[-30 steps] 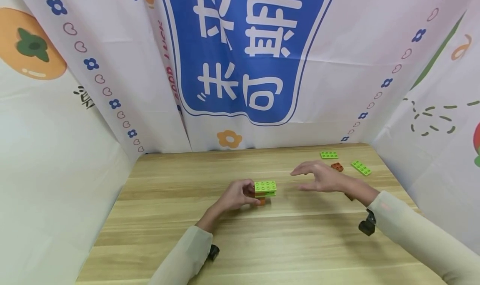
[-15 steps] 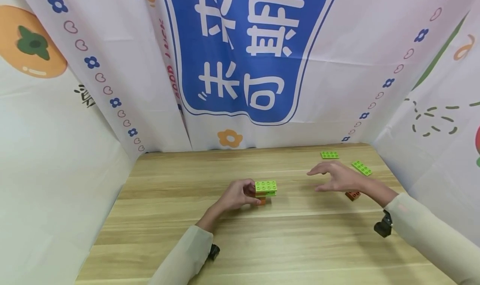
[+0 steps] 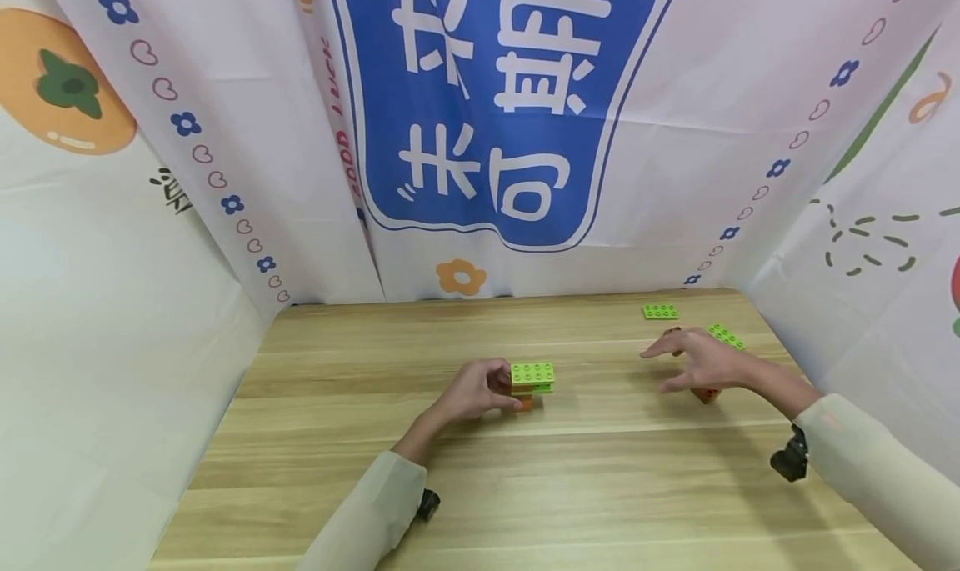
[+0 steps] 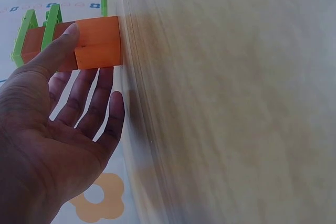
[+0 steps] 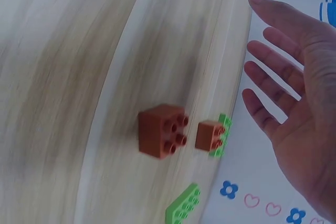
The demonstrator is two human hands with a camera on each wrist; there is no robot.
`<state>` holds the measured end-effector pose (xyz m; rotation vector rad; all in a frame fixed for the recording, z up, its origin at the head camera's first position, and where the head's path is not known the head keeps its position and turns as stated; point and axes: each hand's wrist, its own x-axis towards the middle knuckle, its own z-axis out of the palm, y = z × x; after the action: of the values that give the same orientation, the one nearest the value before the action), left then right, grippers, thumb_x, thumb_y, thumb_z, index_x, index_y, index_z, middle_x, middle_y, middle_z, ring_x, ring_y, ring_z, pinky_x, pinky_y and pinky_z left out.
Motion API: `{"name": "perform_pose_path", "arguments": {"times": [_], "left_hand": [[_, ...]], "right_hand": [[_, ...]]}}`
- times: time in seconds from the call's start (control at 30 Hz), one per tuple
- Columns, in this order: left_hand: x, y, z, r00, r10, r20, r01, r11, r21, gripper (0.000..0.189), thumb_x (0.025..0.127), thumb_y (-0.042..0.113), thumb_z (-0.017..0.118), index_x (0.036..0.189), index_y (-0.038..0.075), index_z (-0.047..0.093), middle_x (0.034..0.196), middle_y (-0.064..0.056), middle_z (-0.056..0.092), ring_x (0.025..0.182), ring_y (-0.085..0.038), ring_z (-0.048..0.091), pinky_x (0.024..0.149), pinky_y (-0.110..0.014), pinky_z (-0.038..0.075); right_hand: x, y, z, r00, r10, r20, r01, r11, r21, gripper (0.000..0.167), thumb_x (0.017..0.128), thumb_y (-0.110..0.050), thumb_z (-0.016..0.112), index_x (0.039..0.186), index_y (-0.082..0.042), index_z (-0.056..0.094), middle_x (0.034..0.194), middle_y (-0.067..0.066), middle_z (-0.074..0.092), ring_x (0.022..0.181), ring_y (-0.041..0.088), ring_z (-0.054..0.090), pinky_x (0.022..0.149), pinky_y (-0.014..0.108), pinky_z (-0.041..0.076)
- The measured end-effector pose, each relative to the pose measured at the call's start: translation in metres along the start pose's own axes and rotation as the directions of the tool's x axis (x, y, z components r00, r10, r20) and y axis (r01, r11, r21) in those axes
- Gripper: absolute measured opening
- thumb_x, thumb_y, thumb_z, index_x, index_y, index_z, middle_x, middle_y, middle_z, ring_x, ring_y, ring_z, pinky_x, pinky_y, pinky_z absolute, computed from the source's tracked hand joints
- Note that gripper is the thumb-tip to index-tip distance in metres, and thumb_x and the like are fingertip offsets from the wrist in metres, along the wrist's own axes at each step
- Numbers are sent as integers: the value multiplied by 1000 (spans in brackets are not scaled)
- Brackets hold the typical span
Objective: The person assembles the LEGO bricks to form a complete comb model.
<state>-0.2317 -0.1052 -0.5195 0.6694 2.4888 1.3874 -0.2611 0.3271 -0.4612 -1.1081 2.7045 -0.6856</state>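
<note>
On a wooden table [image 3: 450, 488], the left hand [image 3: 474, 390] grips an upright stack of orange, brown and green bricks [image 3: 532, 374] near the middle; its fingertips behind the stack are hard to make out. The right hand [image 3: 703, 361] hovers well apart from it, fingers spread; two brown bricks [image 5: 161, 131] and two green plates [image 3: 660, 312] lie nearby.

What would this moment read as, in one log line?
left hand: grips stack standing on table | right hand: above table, holding nothing | loose, table's right side: two brown bricks, two green plates
</note>
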Motion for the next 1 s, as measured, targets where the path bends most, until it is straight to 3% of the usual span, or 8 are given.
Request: {"name": "perform_pose_path", "arguments": {"times": [0.37,0.8,1.0], "left_hand": [[-1,1,0,1000,6,0,-6,1000,-3,30,83,13,93,101,9,69,99,-1,75,87,-9,67,76,-23,57],[0,-1,0,1000,4,-6,-4,1000,-7,30,82,12,94,99,9,69,98,1,74,86,-10,66,76,-24,57],[1,-1,1,1000,11,-2,-11,1000,-16,31,82,11,93,101,8,70,99,-1,75,87,-10,67,76,-23,57]], "right_hand": [[-18,15,-6,997,76,34,-76,997,7,59,82,-31,94,129,-1,73,130,17,73,121,43,66,91,52,59],[-41,29,-8,990,115,79,-119,992,43,65,78,-27,96,131,0,71,131,21,72,121,45,64,91,48,58],[-52,39,-6,988,126,85,-132,988,75,67,77,-29,96,132,0,71,131,19,72,121,31,66,91,39,58]]}}
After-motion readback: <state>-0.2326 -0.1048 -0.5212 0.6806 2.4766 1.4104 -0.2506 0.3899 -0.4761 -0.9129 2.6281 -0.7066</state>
